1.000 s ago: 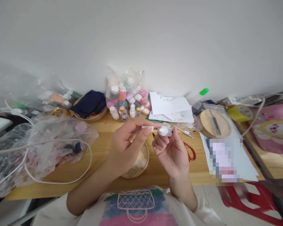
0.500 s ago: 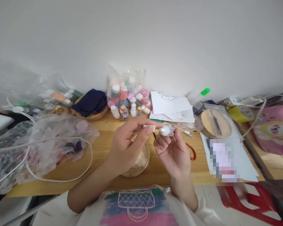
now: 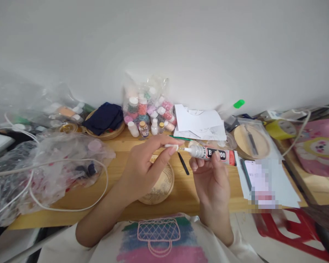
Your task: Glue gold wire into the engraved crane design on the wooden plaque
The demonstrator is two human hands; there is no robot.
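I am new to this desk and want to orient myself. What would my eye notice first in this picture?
In the centre, above the wooden table, the right hand holds a glue tube lying sideways, while the left hand pinches its white cap at the nozzle. Behind them, against the wall, stands a clear bag of bead jars. Crumpled plastic bags with a white cable cover the left side.

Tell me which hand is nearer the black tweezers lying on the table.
Right. The right hand holds the glue tube just beside the black tweezers; the left hand, pinching the white cap, sits slightly farther on their other side.
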